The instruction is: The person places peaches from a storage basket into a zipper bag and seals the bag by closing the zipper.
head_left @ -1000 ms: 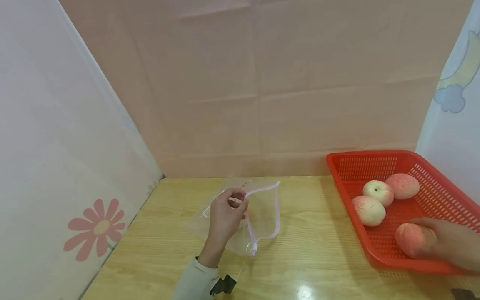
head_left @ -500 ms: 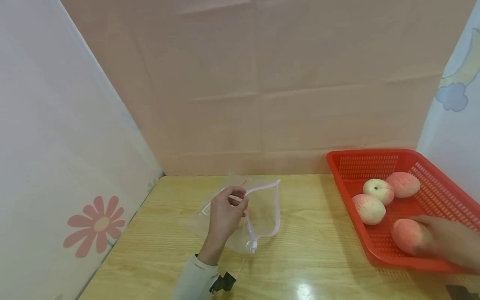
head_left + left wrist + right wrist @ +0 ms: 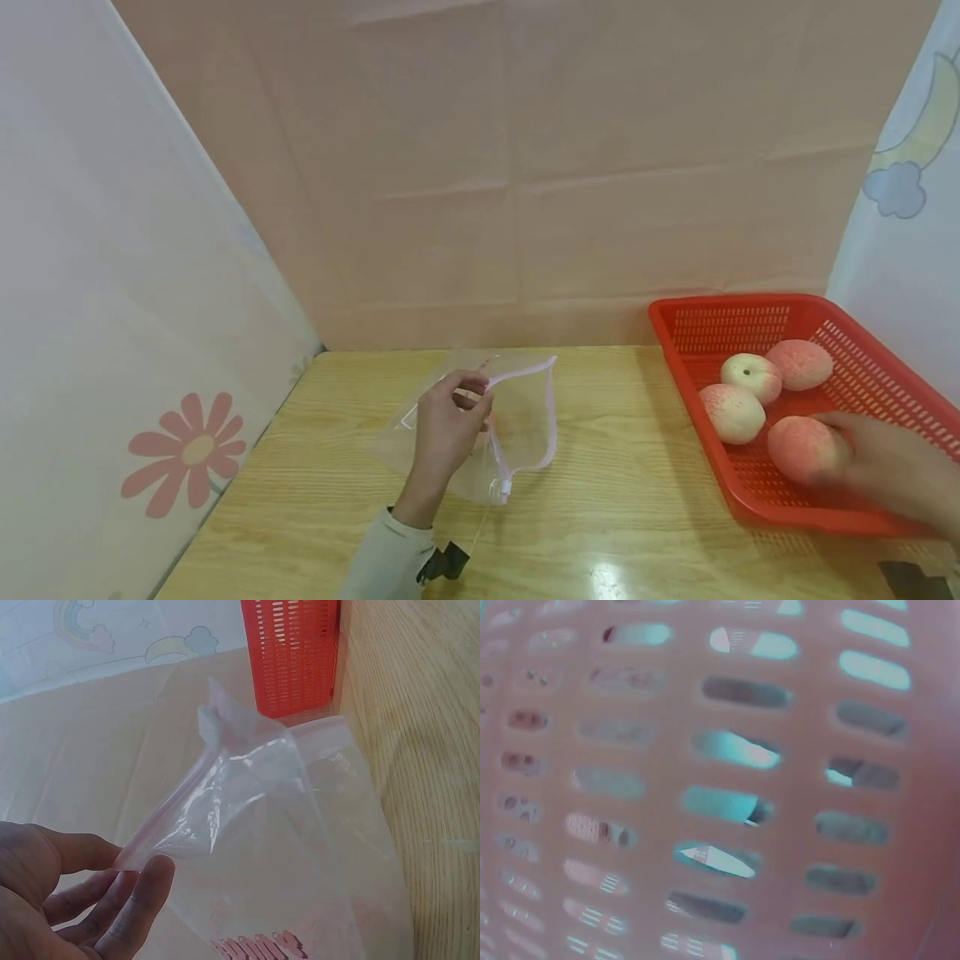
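Note:
In the head view my left hand pinches the pink-edged mouth of a clear zipper bag. The left wrist view has the thumb and fingers on the rim of the bag, whose mouth gapes; red lettering shows low on its side. At the right, my right hand grips a pink peach inside the red basket, near its front wall. The right hand is slightly blurred, and its far fingers are hidden. Only the slotted basket wall fills the right wrist view.
Three more peaches lie in the basket: a pale one by the left wall, another pale one behind it, and a pink one. A wooden table carries everything. Cloth walls stand behind and at both sides.
My right hand has shifted a little left and up in the head view, the peach moving with it. The left hand keeps its hold on the bag.

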### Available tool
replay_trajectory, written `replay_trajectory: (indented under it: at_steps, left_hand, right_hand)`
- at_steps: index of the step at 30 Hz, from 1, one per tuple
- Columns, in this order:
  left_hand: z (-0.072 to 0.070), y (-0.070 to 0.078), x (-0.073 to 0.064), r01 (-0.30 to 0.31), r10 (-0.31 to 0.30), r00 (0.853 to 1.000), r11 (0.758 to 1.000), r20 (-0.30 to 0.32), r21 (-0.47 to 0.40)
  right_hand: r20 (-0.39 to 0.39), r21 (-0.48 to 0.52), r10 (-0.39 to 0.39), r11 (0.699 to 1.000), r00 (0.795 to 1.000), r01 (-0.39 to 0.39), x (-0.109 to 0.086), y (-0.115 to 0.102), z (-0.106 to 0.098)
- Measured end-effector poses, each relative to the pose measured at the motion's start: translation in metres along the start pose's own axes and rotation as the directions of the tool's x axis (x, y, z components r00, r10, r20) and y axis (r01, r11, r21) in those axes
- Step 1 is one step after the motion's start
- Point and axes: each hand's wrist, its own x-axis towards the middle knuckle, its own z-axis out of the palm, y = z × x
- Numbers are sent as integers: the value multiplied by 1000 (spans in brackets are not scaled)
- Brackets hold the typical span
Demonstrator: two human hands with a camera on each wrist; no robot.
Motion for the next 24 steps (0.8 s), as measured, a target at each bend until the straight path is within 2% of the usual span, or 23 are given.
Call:
replay_trajectory:
  at_steps: [2,4,11,12,13,18,20,24]
  left_hand:
    - [0,0,0,-4,4,1000,1000,3,-2]
    - [0,0,0,-6,6,1000,1000,5,-6]
    - [0,-1,2,-12,12,1000,1000,1,-14]
    - [-1,-1,2,-12,13,1000,1000,3,-17]
    - [-1,-2,2,-13,13,1000,1000,5,-16]
    - [0,-5,-1,2,-2,1000,1000,14,-2]
    - [0,-6,-1,-3,3,1000,1000,8,2]
    - [0,-5,0,-36,36,999,999,-1,7]
  right_hand:
    - [-66,-133,-42,991,997,33,8,4,-1]
    - [-100,-173,-36,985,994,18,12,6,-2]
    - [-137,-169,-42,985,990,19,13,6,-2]
    - [-141,-161,-36,987,989,13,12,6,-2]
    - [-124,-107,-23,994,992,10,11,6,-1]
    - [-125,-66,13,998,992,-21,7,0,0]
    - [-140,-114,11,993,990,-27,7,-3,-2]
    - [-121,-103,40,993,992,-52,9,-7,-5]
